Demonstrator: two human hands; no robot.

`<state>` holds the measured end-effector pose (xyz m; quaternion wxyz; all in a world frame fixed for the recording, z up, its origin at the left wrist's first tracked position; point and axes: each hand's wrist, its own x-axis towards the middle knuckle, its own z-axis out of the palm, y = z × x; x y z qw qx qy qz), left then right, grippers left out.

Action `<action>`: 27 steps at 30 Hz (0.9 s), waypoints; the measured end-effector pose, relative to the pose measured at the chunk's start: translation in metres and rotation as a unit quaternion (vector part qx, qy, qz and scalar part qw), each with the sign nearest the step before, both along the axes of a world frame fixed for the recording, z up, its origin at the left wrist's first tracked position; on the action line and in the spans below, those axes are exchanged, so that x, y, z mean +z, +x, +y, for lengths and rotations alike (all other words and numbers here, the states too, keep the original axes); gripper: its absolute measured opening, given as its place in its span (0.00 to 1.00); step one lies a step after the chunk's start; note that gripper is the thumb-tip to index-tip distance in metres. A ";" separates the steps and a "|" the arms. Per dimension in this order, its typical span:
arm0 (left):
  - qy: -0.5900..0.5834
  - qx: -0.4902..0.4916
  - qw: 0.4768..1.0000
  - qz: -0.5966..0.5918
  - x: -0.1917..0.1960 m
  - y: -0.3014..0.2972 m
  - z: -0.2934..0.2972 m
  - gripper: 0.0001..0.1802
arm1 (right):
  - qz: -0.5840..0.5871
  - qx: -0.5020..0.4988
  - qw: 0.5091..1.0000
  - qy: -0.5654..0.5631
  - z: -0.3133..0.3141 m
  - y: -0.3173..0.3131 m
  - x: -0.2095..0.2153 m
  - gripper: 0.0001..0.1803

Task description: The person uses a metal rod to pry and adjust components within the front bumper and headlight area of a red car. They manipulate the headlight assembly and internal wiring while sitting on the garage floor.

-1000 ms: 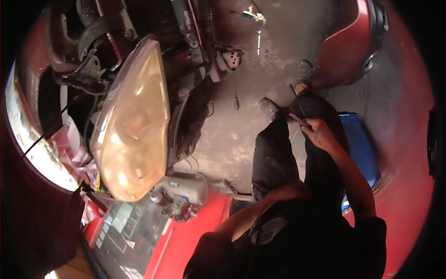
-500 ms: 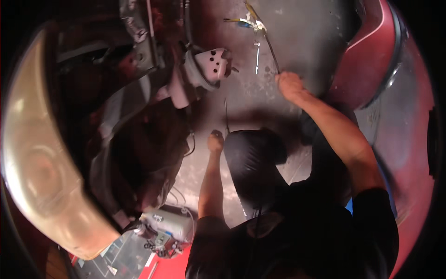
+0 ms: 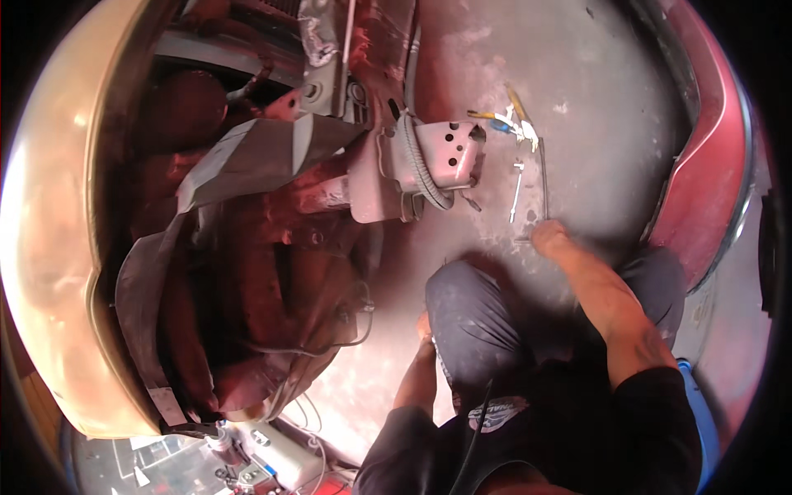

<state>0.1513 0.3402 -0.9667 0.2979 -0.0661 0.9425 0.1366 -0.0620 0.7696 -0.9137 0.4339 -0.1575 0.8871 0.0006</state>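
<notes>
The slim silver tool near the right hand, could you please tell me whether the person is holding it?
No, the slim silver tool lies on the grey floor, visibly apart from the right hand.

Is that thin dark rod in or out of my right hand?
In: the thin dark rod runs down into the right hand, which is curled closed.

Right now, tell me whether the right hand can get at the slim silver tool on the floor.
Likely yes: the right hand is close to the slim silver tool, and nothing covers it. The hand seems closed around a dark rod, though, so it may need to release that first.
</notes>
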 end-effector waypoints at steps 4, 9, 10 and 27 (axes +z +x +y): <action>0.023 0.012 1.000 0.003 -0.007 0.009 -0.007 0.17 | 0.063 -0.013 0.992 -0.113 -0.020 -0.007 0.040 0.15; 0.017 -0.009 0.996 0.084 0.007 0.009 -0.010 0.17 | 0.093 -0.030 0.980 -0.173 -0.034 -0.017 0.100 0.15; -0.042 -0.034 0.994 0.093 0.053 -0.003 0.003 0.17 | 0.096 -0.018 0.980 -0.172 -0.039 -0.021 0.129 0.15; 0.346 -0.005 0.860 0.374 0.464 -0.162 0.230 0.08 | 0.303 -0.300 0.669 -0.609 -0.032 0.110 0.345 0.33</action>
